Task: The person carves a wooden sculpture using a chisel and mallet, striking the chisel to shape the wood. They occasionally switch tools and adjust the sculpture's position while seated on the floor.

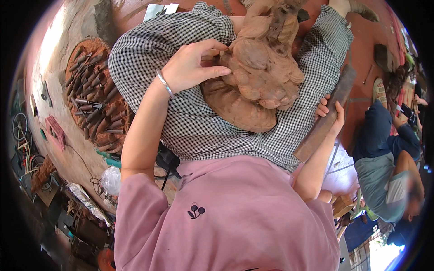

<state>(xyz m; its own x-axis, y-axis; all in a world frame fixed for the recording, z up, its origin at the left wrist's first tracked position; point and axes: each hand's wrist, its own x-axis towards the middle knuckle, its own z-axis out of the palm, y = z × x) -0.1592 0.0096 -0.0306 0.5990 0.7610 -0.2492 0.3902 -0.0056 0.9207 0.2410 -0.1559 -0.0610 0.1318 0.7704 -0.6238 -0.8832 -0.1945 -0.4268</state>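
A brown wooden carving (257, 67) with rounded, swirling relief rests between my legs in checked trousers. My left hand (192, 65) is at its left side, thumb and fingers apart, with the fingertips at the carving's edge. No tool shows in that hand. In my right hand (333, 116) is a long, flat, dark wooden bar (314, 139), slanted beside my right thigh. Fingers wrap around its middle from both sides. The bar stays apart from the carving.
To the left, a round tray (74, 49) of reddish dust holds several carving chisels (92, 90). A pink basket (55, 131) and a clear plastic bag (111, 179) lie on the floor. At the right, another person (384, 167) sits low. A dark block (380, 56) is on the red tiles.
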